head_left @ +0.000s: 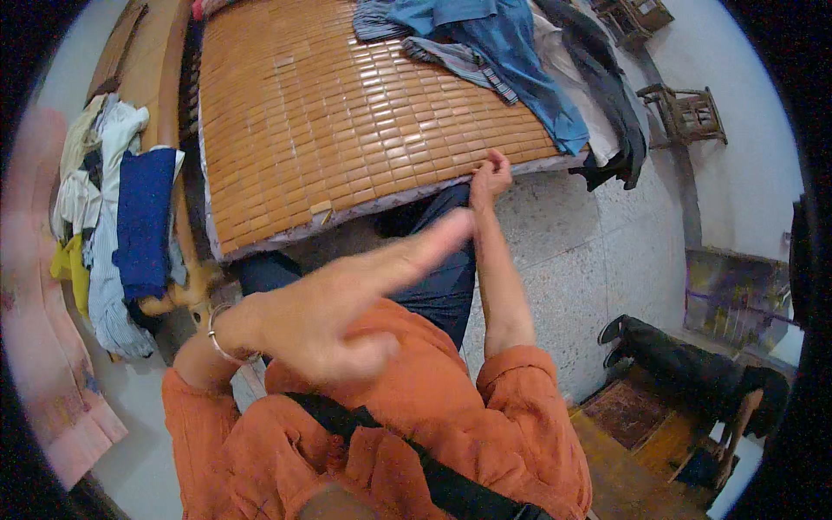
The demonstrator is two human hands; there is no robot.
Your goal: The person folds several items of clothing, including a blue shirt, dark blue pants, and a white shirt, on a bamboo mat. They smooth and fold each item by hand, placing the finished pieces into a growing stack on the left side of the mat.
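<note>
My left hand (321, 316), with a bangle (219, 334) at its wrist, is raised close in front of my orange shirt (425, 373). Its fingers stretch toward the upper right, the thumb stands apart, and motion smears it; it is open and holds nothing. At the near edge of the bed, beside my knee, lies my right hand (490, 179), fingers loosely curled and nothing visible in them. Shiny brown slats make up the sleeping mat (321, 113) on the bed. My legs in dark trousers (442, 286) reach up to the bed's edge.
Blue and striped clothes (511, 61) lie at the bed's far right, dark ones hanging over its corner. More clothes (143, 225) drape over the wooden frame at left. Wooden stools (685, 113) stand along the right wall. A person in dark clothes (693, 364) bends down at lower right.
</note>
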